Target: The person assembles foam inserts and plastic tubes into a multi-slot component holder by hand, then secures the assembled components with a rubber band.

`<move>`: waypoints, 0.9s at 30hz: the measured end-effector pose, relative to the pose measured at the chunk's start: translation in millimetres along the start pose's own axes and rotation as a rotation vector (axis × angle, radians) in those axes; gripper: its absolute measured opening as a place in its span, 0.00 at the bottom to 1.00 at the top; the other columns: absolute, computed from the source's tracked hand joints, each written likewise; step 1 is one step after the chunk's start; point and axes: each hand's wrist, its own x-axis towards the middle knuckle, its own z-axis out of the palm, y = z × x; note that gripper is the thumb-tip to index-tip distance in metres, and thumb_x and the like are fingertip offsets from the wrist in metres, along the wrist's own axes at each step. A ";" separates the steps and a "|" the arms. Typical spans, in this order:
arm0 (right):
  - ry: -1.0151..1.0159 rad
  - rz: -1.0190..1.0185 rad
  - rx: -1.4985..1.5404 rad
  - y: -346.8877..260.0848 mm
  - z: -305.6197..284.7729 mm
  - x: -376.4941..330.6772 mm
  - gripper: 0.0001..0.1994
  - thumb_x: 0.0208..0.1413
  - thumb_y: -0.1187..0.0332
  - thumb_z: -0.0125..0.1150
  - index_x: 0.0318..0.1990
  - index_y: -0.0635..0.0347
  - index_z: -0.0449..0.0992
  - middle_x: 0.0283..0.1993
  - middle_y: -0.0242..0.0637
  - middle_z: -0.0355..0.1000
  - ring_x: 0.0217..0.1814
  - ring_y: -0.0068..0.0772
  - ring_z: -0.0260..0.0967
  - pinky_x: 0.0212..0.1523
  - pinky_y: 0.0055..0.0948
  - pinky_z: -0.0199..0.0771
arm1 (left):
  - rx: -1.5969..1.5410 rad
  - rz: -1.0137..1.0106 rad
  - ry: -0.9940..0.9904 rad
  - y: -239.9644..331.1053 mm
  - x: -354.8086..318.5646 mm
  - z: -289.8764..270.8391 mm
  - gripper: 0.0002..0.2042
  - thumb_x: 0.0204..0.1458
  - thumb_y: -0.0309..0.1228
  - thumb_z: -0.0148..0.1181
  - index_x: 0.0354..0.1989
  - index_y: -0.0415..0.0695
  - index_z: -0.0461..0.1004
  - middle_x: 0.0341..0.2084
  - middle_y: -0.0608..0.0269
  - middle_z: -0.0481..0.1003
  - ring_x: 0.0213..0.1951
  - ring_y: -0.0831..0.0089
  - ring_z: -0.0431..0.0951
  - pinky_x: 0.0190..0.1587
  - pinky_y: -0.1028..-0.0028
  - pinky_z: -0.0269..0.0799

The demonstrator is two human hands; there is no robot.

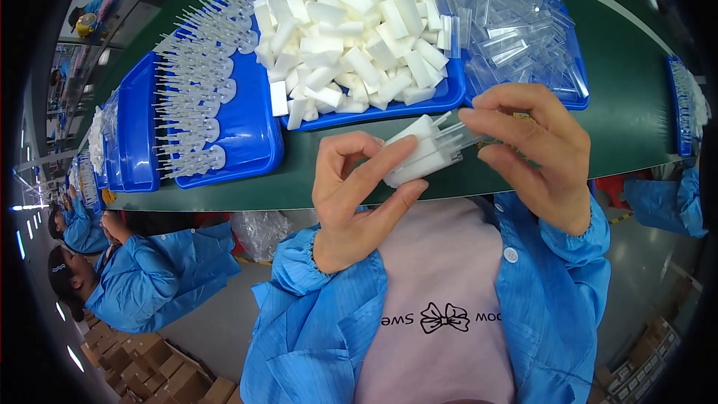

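My left hand (pixel 345 206) grips a white block-like piece (pixel 410 158), thumb below and fingers above, in front of my chest. Several thin translucent prongs (pixel 447 148) stick out of its right end. With thumb and forefinger my right hand (pixel 540 151) pinches a clear plastic piece (pixel 470 135) at those prongs; how far the two parts overlap cannot be made out. Beyond my hands, white foam blocks (pixel 359 45) are heaped in a blue tray (pixel 329 121). Clear plastic sleeves (pixel 516 37) fill the blue tray (pixel 580 97) to its right.
At the left, a blue tray (pixel 254 150) bears rows of translucent pronged parts (pixel 198 97). Another blue tray (pixel 134 142) stands past it on the green table (pixel 628 127). A co-worker in a blue smock (pixel 161 277) sits to my left. Cardboard boxes (pixel 161 366) lie on the floor.
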 end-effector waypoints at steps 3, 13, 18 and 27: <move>-0.051 -0.013 0.093 9.7 -7.6 0.5 0.12 0.45 0.81 0.61 0.40 0.66 0.76 0.42 0.42 0.69 0.38 0.30 0.70 0.37 0.24 0.71 | 0.019 0.014 -0.004 -0.1 -1.5 1.7 0.25 0.30 0.22 0.72 0.43 0.42 0.77 0.35 0.60 0.65 0.35 0.70 0.69 0.35 0.76 0.70; 0.061 0.291 0.503 6.6 -3.1 -2.5 0.09 0.46 0.82 0.59 0.37 0.66 0.76 0.37 0.38 0.71 0.36 0.24 0.70 0.38 0.20 0.72 | 0.124 0.049 -0.015 2.8 -4.5 3.6 0.22 0.33 0.23 0.72 0.43 0.41 0.77 0.36 0.63 0.63 0.36 0.71 0.69 0.37 0.75 0.67; 0.146 0.040 0.099 -3.5 0.0 -1.2 0.12 0.38 0.86 0.61 0.34 0.66 0.76 0.29 0.39 0.70 0.27 0.27 0.69 0.27 0.21 0.68 | 0.093 0.052 -0.036 6.0 -4.0 5.6 0.22 0.32 0.21 0.71 0.42 0.40 0.77 0.36 0.62 0.63 0.37 0.71 0.68 0.38 0.75 0.67; 0.052 0.088 0.076 0.3 -3.7 -0.7 0.09 0.41 0.84 0.61 0.32 0.67 0.74 0.30 0.37 0.71 0.32 0.27 0.70 0.33 0.22 0.68 | -0.019 -0.053 -0.019 4.9 -1.9 9.8 0.21 0.31 0.19 0.69 0.40 0.41 0.78 0.33 0.62 0.64 0.33 0.72 0.67 0.34 0.77 0.66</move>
